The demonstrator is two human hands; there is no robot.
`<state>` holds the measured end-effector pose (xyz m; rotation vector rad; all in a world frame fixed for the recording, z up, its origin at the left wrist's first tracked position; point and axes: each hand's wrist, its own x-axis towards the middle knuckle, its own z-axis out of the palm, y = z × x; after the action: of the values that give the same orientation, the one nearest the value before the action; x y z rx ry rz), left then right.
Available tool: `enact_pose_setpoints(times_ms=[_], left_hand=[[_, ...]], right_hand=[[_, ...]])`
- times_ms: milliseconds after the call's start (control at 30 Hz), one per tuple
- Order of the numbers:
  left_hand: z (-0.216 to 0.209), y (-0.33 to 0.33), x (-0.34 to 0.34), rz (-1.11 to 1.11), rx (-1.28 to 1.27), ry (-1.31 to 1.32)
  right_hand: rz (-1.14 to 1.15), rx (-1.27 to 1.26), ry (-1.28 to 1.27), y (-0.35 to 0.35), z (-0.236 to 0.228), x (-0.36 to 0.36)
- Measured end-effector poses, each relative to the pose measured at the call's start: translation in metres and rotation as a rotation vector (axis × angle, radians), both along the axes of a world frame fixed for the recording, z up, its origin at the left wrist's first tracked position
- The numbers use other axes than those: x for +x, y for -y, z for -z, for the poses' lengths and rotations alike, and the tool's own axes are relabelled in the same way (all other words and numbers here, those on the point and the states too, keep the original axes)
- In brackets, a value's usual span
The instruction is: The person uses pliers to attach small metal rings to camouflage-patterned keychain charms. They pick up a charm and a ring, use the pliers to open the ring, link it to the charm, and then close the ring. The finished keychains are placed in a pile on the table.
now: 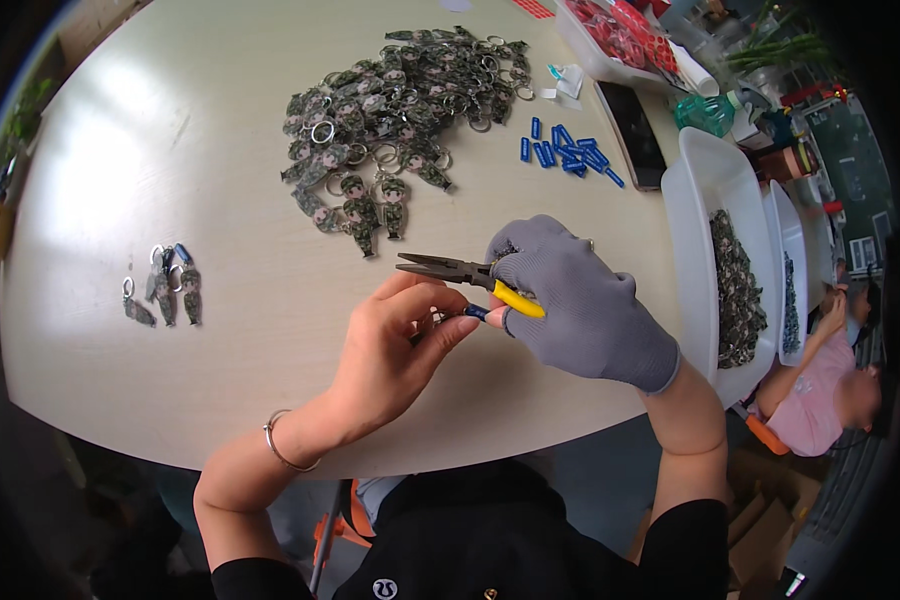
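My left hand (395, 335) is bare and pinches something small, mostly hidden by the fingers; a bit of metal shows, likely part of a keychain. A small blue piece (477, 312) sticks out from its fingertips toward my right hand. My right hand (585, 305) wears a grey glove with a bare fingertip that meets the blue piece's end. In that hand lie needle-nose pliers (450, 268) with yellow handles, their jaws pointing left above my left hand. Beyond both hands spreads a pile of camouflage soldier-figure keychains (400, 110) with metal rings.
Several loose blue pieces (570, 152) lie right of the pile, beside a phone (630, 135). A few figure keychains (175, 287) sit at the left. White bins (692, 250) holding figures line the right edge. Another person in a pink shirt (815, 395) sits farther right.
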<state>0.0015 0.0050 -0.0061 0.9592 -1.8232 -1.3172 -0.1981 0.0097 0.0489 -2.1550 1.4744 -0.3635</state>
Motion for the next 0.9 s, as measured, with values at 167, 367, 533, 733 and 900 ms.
enact_pose_setpoints(times_ms=[167,367,533,733,900], left_hand=[[0.006,-0.001,0.001,-0.012,0.110,-0.114],[0.004,0.004,0.002,0.030,0.617,-0.355],[0.009,0.003,0.003,0.044,0.691,-0.382],[0.013,0.005,0.004,0.024,0.713,-0.359],[0.011,0.012,0.007,0.039,0.835,-0.335]], right_hand=[[0.050,0.066,0.088,-0.004,0.006,0.000],[0.114,0.012,0.139,-0.009,0.016,-0.001],[0.205,0.203,0.263,-0.013,0.015,0.001],[0.279,0.338,0.367,-0.012,0.017,0.002],[0.098,0.006,0.194,-0.013,0.026,-0.008]])
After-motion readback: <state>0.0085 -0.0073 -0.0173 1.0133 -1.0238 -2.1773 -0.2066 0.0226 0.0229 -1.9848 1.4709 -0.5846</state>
